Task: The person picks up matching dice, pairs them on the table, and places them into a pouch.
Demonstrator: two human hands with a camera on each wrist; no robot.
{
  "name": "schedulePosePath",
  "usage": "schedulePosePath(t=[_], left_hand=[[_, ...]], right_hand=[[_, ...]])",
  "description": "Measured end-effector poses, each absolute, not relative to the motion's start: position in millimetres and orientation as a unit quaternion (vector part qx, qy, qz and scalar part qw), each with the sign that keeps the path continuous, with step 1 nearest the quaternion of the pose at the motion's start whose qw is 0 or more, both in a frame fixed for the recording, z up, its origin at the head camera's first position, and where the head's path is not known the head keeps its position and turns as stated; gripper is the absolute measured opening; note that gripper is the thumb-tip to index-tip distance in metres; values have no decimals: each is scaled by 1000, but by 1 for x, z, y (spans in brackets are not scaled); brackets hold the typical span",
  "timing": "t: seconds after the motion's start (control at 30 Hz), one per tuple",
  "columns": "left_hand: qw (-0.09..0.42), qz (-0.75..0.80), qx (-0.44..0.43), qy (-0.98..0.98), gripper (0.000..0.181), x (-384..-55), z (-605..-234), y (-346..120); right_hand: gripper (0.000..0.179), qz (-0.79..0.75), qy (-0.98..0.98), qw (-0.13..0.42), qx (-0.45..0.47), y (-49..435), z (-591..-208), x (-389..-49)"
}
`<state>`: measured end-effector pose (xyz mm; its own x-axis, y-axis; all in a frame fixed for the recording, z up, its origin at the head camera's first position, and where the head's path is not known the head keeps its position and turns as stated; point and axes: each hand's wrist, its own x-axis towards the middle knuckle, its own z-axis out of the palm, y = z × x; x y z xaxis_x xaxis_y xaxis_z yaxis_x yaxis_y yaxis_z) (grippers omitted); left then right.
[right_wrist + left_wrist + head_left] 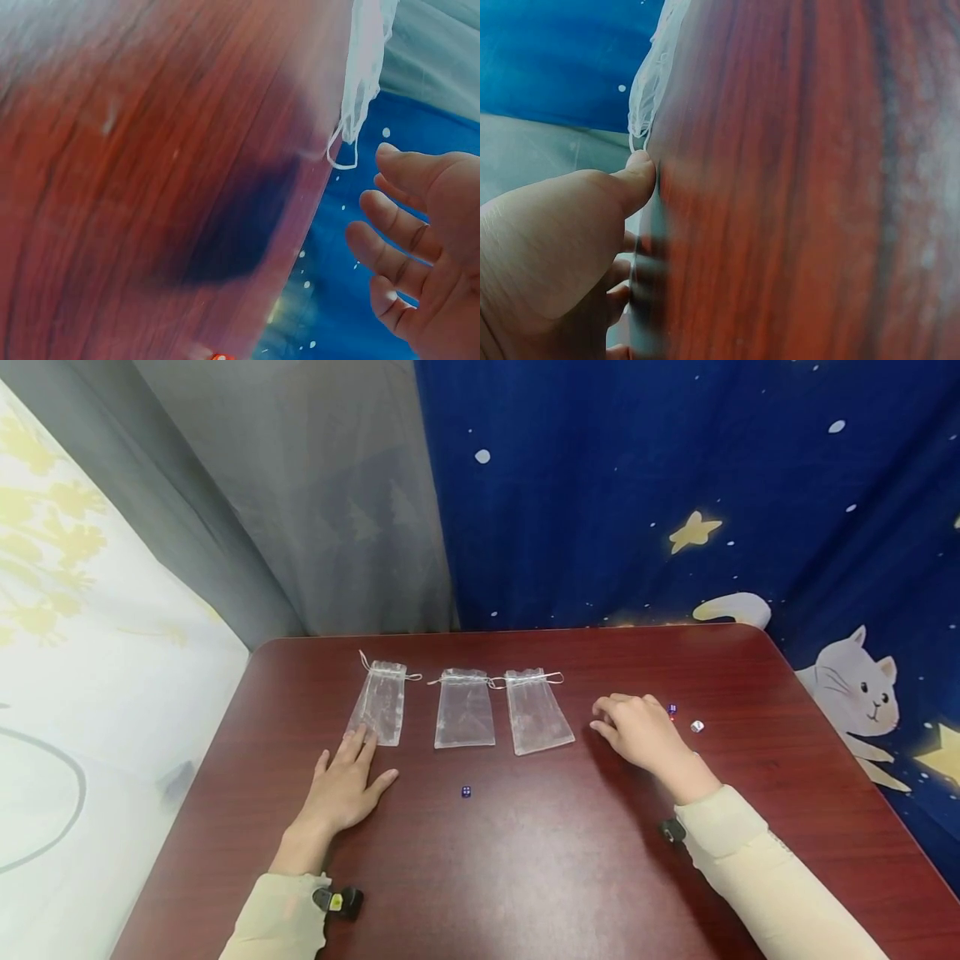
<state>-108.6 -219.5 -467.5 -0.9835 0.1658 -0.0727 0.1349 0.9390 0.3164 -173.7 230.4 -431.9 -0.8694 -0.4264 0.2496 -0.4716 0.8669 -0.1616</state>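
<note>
Three sheer white drawstring pouches lie flat in a row: a left pouch [386, 703], a middle pouch [465, 717] and a right pouch [536, 717]. With fingers spread, my left hand [341, 792] rests on the table, its fingertips at the lower edge of the left pouch. My right hand [643, 732] hovers over the table to the right of the right pouch. Its fingers are loosely bent, and the right wrist view shows nothing in them. A blue die [466, 792] lies in front of the middle pouch.
Beyond my right hand lie a blue die [672, 708] and a white die [697, 726]; a red die [221, 357] shows at the bottom of the right wrist view. The dark red table [525, 877] ends at a blue curtain [585, 510] and a grey curtain [315, 510].
</note>
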Motion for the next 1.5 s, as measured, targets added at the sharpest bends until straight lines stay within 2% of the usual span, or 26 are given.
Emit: schedulePosePath(t=[0.73, 0.93, 1.5], left_hand=[[53, 158, 78, 983, 79, -110, -469, -221], [42, 167, 80, 982, 81, -110, -471, -221], [60, 156, 76, 983, 78, -110, -468, -220]], right_hand=[[16, 114, -971, 81, 192, 266, -430, -181], [16, 110, -974, 87, 180, 277, -430, -183], [15, 107, -976, 106, 159, 306, -428, -190]])
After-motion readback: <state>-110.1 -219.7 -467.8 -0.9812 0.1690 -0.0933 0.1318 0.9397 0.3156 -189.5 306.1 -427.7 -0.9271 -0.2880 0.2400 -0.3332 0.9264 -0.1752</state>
